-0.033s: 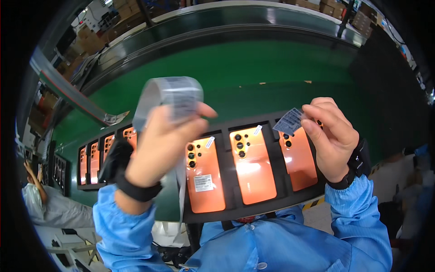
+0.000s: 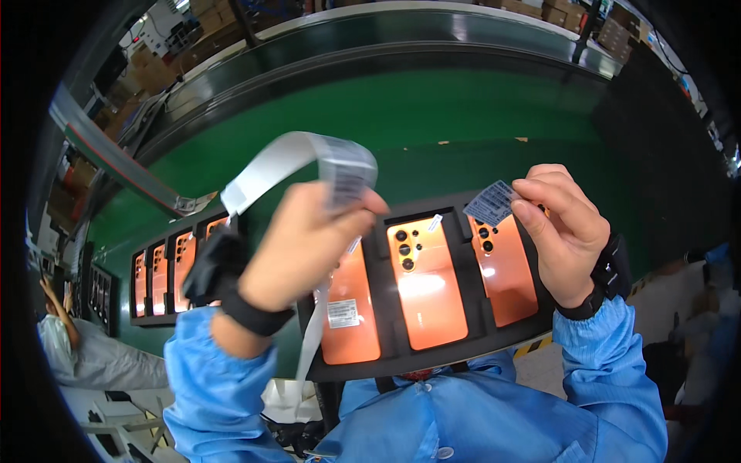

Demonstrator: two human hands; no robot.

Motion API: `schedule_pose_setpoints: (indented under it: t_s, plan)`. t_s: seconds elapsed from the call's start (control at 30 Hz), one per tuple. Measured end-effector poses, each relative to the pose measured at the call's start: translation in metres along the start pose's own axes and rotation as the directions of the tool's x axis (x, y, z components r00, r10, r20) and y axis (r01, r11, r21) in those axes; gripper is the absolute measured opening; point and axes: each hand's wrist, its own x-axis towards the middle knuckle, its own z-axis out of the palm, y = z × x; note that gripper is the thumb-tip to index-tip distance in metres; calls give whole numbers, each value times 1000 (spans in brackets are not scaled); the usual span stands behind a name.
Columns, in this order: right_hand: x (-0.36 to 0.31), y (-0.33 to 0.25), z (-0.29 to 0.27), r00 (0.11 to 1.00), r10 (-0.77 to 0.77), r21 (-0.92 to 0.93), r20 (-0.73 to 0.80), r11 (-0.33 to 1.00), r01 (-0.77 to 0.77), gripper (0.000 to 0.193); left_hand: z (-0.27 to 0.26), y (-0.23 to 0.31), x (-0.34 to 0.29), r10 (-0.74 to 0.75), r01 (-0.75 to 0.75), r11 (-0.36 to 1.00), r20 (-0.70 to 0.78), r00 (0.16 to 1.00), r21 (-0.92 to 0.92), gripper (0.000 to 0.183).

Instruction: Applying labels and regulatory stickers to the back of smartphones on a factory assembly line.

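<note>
My left hand (image 2: 297,239) grips a curled strip of labels (image 2: 347,166), its white backing looping above the hand and a tail hanging below. Between thumb and fingertips of my right hand (image 2: 567,231) is a loose printed label (image 2: 491,202), held over the camera end of a phone (image 2: 505,274). Three orange phones lie back up in the black tray (image 2: 397,363) before me. The middle phone (image 2: 427,289) has only a small tab near its cameras; the left phone (image 2: 353,332) carries a white label on its lower back and is partly hidden by my left hand.
Farther left, another black tray holds several orange phones (image 2: 158,278). The trays rest on a green conveyor surface (image 2: 463,116), with a metal rail (image 2: 123,158) rising at the left. Another person's arm (image 2: 62,312) shows at the far left. Cartons (image 2: 150,65) are stacked in the background.
My left hand has moved right and slightly forward with the label strip, whose loop has opened wider. My right hand with its label stays nearly in place.
</note>
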Motion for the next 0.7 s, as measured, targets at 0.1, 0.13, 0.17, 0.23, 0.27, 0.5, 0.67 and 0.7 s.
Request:
schedule_pose_setpoints:
  t_s: [0.1,0.13,0.17,0.23,0.27,0.5,0.67,0.7]
  plan:
    - [2,14,-5,1000,-23,24,5,999,23,17,50,-35,32,135,-143,971,50,990,191,12]
    - [2,20,-4,1000,7,41,4,999,-7,15,63,-46,42,139,-149,943,55,989,298,12]
    - [1,24,-5,999,37,54,2,998,-37,14,73,-51,50,145,-158,902,62,987,401,12]
    - [0,32,-4,998,64,56,-1,996,-64,13,88,-59,57,280,-264,798,55,958,541,11]
    - [0,36,-2,998,70,65,6,995,-70,12,92,-62,58,249,-234,790,52,967,566,11]
    - [-5,43,4,993,119,89,25,989,-121,13,127,-80,54,425,-230,507,-8,905,831,8]
    - [-13,51,2,987,131,150,88,978,-143,13,129,-76,61,450,-267,455,40,892,849,9]
    - [-14,54,0,986,117,172,122,975,-137,12,125,-73,61,422,-265,467,50,905,843,9]
